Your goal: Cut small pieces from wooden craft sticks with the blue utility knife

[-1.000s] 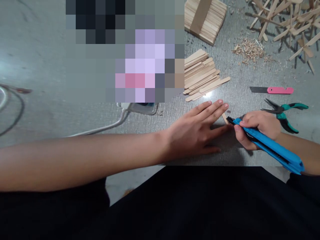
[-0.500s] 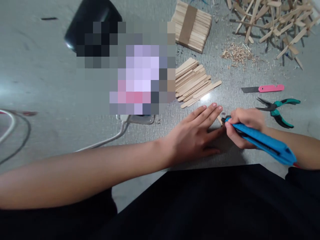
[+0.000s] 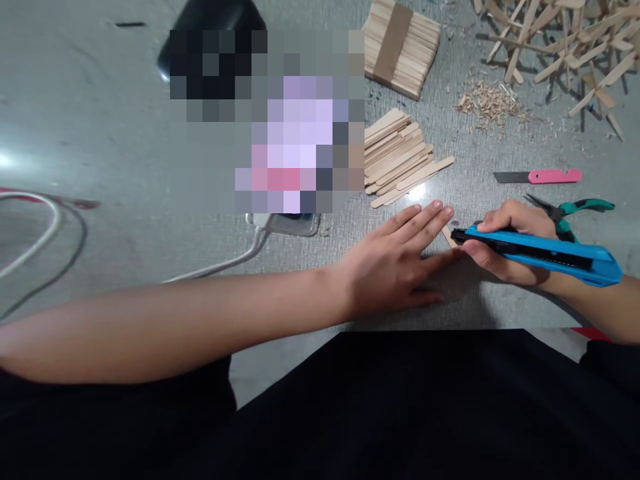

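My left hand (image 3: 395, 263) lies flat on the table with its fingers stretched and spread. Beneath those fingers a wooden craft stick (image 3: 448, 236) is mostly hidden, with only a short piece showing between them. My right hand (image 3: 515, 243) is closed around a blue utility knife (image 3: 545, 252). The knife's black tip is at the visible piece of the stick, close to my left fingertips; whether the blade touches the wood I cannot tell. Behind my right hand lie green-handled pliers (image 3: 583, 208), partly covered by it.
A pink-handled knife (image 3: 555, 177) lies beyond the pliers. Loose craft sticks (image 3: 400, 157), a banded bundle (image 3: 417, 50), wood shavings (image 3: 483, 103) and crossed-stick pieces (image 3: 565, 50) spread across the back. To the left are a white cable (image 3: 215, 268), a blurred-out phone-like object (image 3: 300, 225) and a black object (image 3: 215, 17).
My right hand has tilted the utility knife, so its back end now points more to the right than toward me. My left hand stays flat over the stick. The camera view has shifted slightly.
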### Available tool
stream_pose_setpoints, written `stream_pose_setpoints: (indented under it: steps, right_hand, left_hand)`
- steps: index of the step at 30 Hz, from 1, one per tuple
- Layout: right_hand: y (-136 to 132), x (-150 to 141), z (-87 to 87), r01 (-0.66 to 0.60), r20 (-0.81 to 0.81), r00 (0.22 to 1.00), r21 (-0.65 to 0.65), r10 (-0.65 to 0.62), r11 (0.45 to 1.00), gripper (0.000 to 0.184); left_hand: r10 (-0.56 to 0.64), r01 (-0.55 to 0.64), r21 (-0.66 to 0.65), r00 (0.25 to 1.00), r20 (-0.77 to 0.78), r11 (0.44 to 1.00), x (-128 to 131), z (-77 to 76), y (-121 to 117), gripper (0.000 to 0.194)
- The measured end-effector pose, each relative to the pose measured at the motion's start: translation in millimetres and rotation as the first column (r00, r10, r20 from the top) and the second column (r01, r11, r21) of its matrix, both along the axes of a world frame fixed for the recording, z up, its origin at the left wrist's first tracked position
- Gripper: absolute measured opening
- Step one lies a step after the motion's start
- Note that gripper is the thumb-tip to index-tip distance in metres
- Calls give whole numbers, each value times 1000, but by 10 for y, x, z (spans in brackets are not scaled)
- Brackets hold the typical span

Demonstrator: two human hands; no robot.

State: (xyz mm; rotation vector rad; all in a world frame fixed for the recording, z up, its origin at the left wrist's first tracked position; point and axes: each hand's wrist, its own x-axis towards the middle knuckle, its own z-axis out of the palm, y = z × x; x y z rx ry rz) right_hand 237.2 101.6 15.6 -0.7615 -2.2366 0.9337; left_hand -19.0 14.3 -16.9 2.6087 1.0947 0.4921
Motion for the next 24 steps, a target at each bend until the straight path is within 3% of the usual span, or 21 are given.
stream_pose_setpoints:
  steps: [4,10,16,24]
  right_hand:
    - [52,-1,36,-103,-1,995,0,103,995,28]
    - [110,-33,94,-260,-82,959,139,273,956,24]
    - [108,-1,68,-209,-63,973,159,221,965,23]
    - [40,85,126,-104,27,994,46,103,994,29]
  left_hand:
    - [5,-5,-14,1000,2,1000,3,1,-3,79]
    - [-8,8,-34,1000,3,999,-15,11,1,79]
    - [-2,1,-34,1000,-22,999,-14,26,0,79]
    - [-1,1,-23,1000,-27,1000,-14,27,-9,79]
